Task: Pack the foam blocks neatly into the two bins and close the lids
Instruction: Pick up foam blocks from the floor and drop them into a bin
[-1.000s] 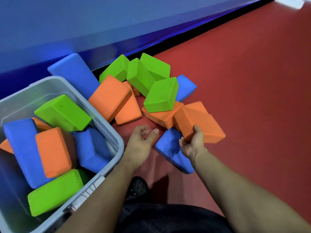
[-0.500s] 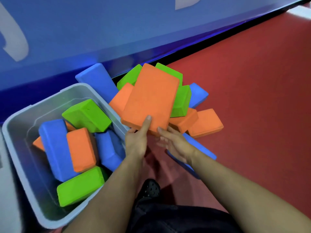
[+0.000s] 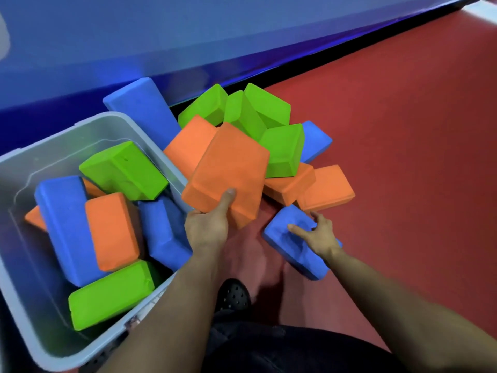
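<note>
Nearest, the right hand (image 3: 318, 235) lies spread with relaxed fingers on a blue block (image 3: 293, 242) on the red floor (image 3: 403, 157), while the left hand (image 3: 208, 224) grips an orange block (image 3: 228, 170) by its near end, just beside the grey bin (image 3: 150, 135). The foam looks light, soft and grippy, so pinching across a short end should hold; beyond, the loose pile (image 3: 258, 122) waits against the blue wall (image 3: 188, 36).

No readable text, label or number shows anywhere.

Left hand (image 3: 207, 227) grips a large orange foam block (image 3: 228, 168) beside the grey plastic bin (image 3: 24, 162); right hand (image 3: 318, 236), fingers spread, rests on a blue foam block (image 3: 290, 246) lying on the red floor (image 3: 403, 130).
</note>
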